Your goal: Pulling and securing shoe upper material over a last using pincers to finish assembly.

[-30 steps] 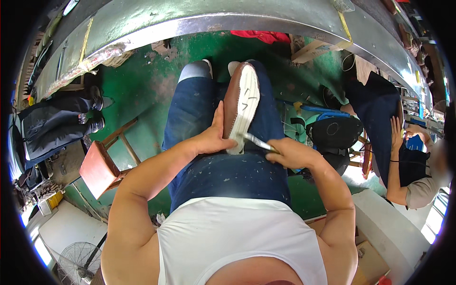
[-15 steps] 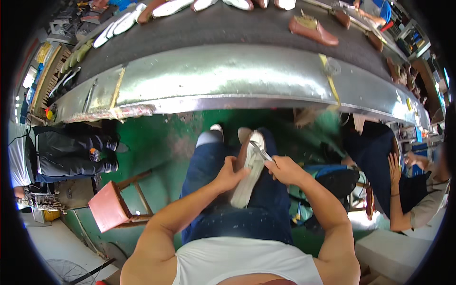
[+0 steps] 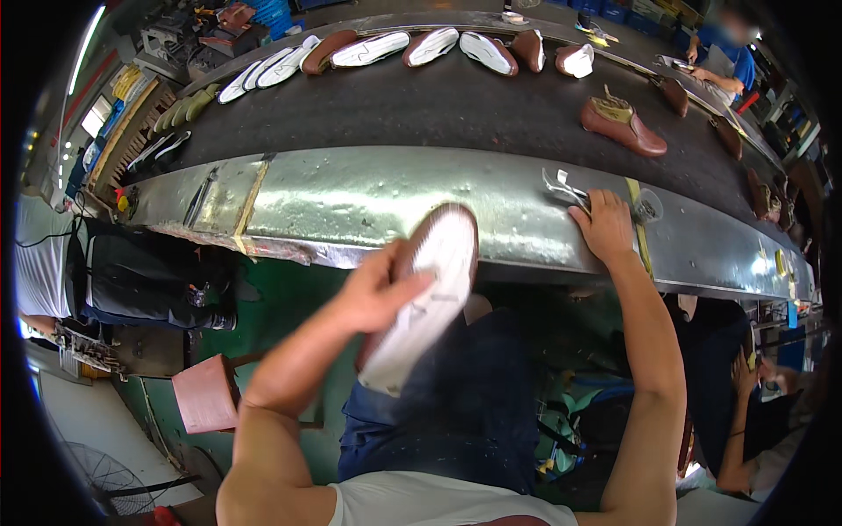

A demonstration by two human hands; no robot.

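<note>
My left hand (image 3: 368, 294) grips a brown shoe with a white underside (image 3: 438, 263), thumb across the white face. The shoe is raised over my lap, tilted, with its upper end in front of the bench's metal edge. My right hand (image 3: 607, 226) rests on the metal ledge (image 3: 351, 188), fingers closed around the end of shiny metal pincers (image 3: 564, 186) that lie on it. Just right of that hand stands a small clear cup (image 3: 647, 207) with small things in it.
Brown shoes with white undersides (image 3: 371, 50) line the dark bench top (image 3: 395, 110). A brown shoe (image 3: 623, 127) stands nearer, at the right. A pink-seated stool (image 3: 205, 394) is at left. People stand at left, sit at right, and one works across the bench (image 3: 724, 66).
The shoe has risen off my lap toward the bench in my left hand, its white underside now facing up. My right hand has moved from the shoe to the ledge with the pincers.
</note>
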